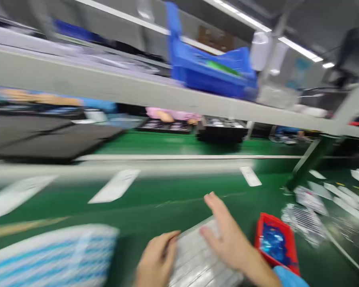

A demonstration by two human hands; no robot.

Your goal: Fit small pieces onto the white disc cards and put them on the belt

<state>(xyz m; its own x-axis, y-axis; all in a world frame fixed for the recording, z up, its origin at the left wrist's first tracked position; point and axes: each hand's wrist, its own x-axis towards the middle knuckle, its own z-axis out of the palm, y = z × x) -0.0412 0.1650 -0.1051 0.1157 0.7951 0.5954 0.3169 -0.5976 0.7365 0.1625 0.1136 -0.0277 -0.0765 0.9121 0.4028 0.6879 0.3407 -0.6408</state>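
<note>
A greyish, translucent sheet or tray with a grid of cells (197,255) lies at the bottom centre, blurred by motion. My left hand (160,257) is at its left edge, with thumb and fingers closed on that edge. My right hand (227,235) rests over its right part, fingers extended and thumb apart. To the right of my right hand is a red bin (290,239) holding small blue pieces (273,241). A white thing with light-blue stripes (56,255), blurred, lies at the lower left.
White paper slips (115,186) lie on the green table (179,199). Clear packaged parts (305,223) lie at the right, near a slanted post (308,163). A shelf (122,87) crosses above, bearing a blue crate (209,67). Beyond it are black trays (54,143) and other people's hands.
</note>
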